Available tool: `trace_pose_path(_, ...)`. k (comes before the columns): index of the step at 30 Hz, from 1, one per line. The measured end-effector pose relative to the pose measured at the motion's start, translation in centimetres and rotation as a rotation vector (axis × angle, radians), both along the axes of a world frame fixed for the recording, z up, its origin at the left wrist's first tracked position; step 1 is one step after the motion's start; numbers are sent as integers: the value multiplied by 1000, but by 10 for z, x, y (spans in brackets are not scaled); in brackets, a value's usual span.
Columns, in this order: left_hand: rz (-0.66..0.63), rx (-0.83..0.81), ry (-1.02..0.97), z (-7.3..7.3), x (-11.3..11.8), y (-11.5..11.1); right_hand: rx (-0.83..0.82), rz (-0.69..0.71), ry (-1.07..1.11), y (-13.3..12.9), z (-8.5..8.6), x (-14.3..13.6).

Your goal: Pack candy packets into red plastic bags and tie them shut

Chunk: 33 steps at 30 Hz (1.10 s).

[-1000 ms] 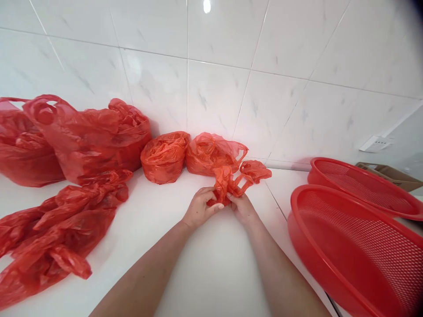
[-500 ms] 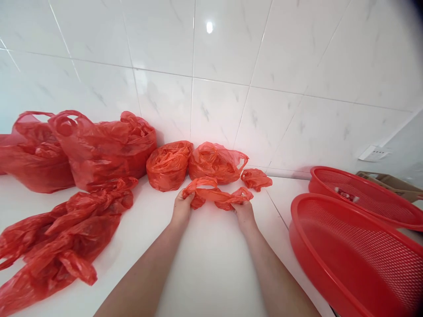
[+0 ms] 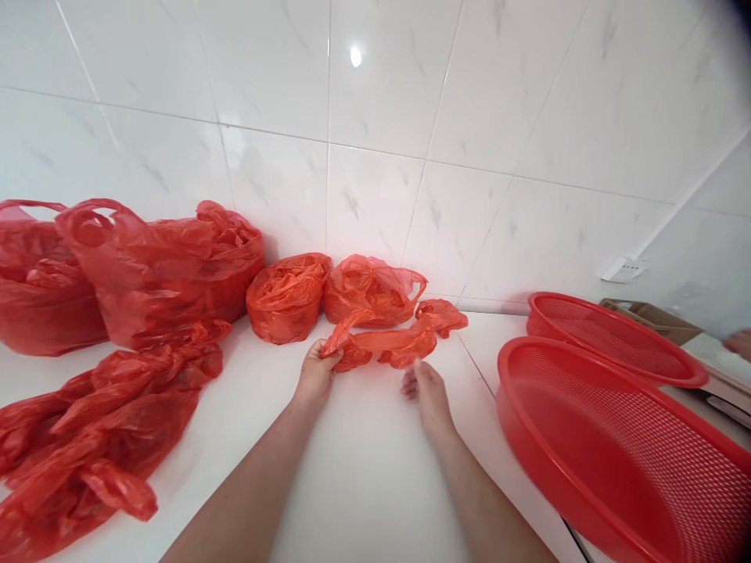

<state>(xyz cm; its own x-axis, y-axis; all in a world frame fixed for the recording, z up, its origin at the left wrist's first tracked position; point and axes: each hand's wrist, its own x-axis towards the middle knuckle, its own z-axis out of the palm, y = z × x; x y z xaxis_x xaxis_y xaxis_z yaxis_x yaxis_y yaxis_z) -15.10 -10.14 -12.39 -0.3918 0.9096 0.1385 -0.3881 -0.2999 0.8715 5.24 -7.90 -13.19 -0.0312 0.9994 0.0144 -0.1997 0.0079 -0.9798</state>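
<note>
My left hand [image 3: 315,369] is closed on one side of a crumpled red plastic bag [image 3: 393,341], pinching it between thumb and fingers. The bag stretches in a loose strip to the right, above the white table. Just below its right end is my right hand [image 3: 428,391], thumb and curled fingers apart, holding nothing; the thumb tip is close to the bag, and I cannot tell whether it touches. A small crumpled red bag [image 3: 443,317] lies just beyond. Behind the held bag stand two bundled red bags, a handled one [image 3: 372,293] and a round one [image 3: 287,301].
Larger filled red bags [image 3: 170,266] stand against the tiled wall on the left. Loose red bags [image 3: 111,414] lie in front of them. Two red mesh baskets [image 3: 563,438] are at right, near a cardboard box [image 3: 651,320]. Another person's hand [image 3: 738,342] shows at the right edge.
My right hand has let go of the bag's right end and drawn slightly down from it. My left hand keeps its hold. The view has turned a little to the right.
</note>
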Motion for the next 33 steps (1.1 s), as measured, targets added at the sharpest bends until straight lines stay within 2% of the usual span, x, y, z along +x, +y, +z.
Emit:
trace_pose_path(3, -189, -23, 203, 6, 20, -16, 2, 218, 76, -13, 5, -8)
trace_pose_path(6, -437, 38, 623, 13, 40, -36, 13, 243, 221, -15, 12, -9)
trace_pose_path(8, -489, 87, 747, 16, 48, -45, 6, 223, 214, -14, 16, -5)
trace_pose_path(12, -339, 11, 558, 18, 52, -49, 20, 278, 91, -20, 25, -2)
trace_pose_path(15, -257, -95, 374, 19, 53, -46, 127, 417, -35, -31, 31, -10)
trace_pose_path(17, -223, -110, 256, 19, 52, -43, 183, 427, -101, -35, 31, -16)
trace_pose_path(19, -207, -94, 105, 20, 49, -40, 123, 312, -37, -31, 29, -16)
trace_pose_path(21, -192, -75, -33, 20, 41, -35, -28, 134, 153, -20, 27, -8)
trace_pose_path(24, -22, -110, -139, 16, 23, -24, -195, -62, 384, 0, 26, 14)
trace_pose_path(27, 106, -172, -133, 12, 10, -18, -222, -115, 433, 11, 30, 30)
trace_pose_path(30, 97, -201, -45, 13, 11, -25, -221, -118, 401, 10, 36, 33)
trace_pose_path(31, 120, -177, 47, 16, 12, -30, -216, -116, 372, 9, 38, 33)
trace_pose_path(33, 216, -25, 416, 23, 16, -41, -209, -111, 309, 6, 42, 33)
